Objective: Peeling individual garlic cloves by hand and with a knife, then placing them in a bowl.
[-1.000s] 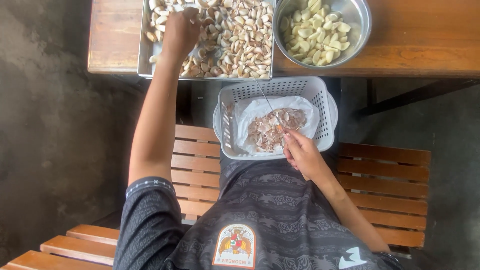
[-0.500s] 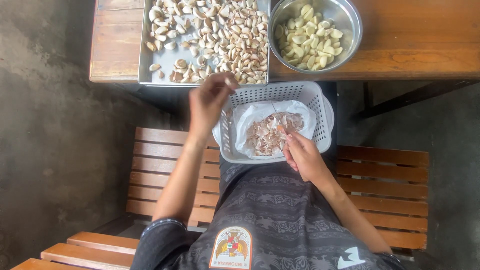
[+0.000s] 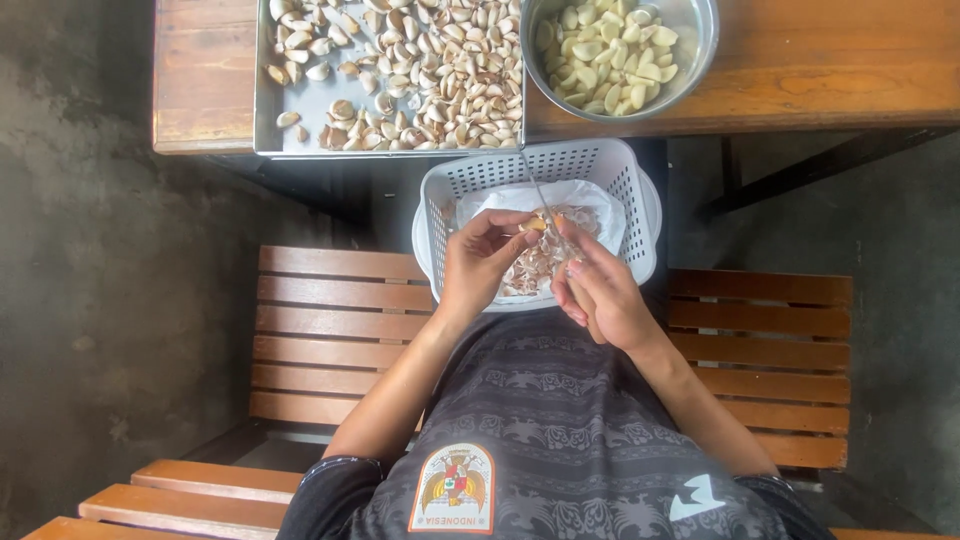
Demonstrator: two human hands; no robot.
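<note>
I'm seeing the left hand [image 3: 480, 262], back from the tray [image 3: 300, 110] at eleven o'clock, pinching a garlic clove [image 3: 537, 224] while the right hand [image 3: 598, 290] is gripping a knife [image 3: 538, 195] against it.

Tray [image 3: 300, 140] and bowl [image 3: 700, 60] cut by top edge; knife [image 3: 537, 195] handle hidden.

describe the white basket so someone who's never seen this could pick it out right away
Start at the wooden table along the top, which carries a metal tray of unpeeled garlic and a steel bowl of peeled cloves. Just below its edge sits the white plastic basket: the only perforated container, lined with white plastic and holding skins.
</note>
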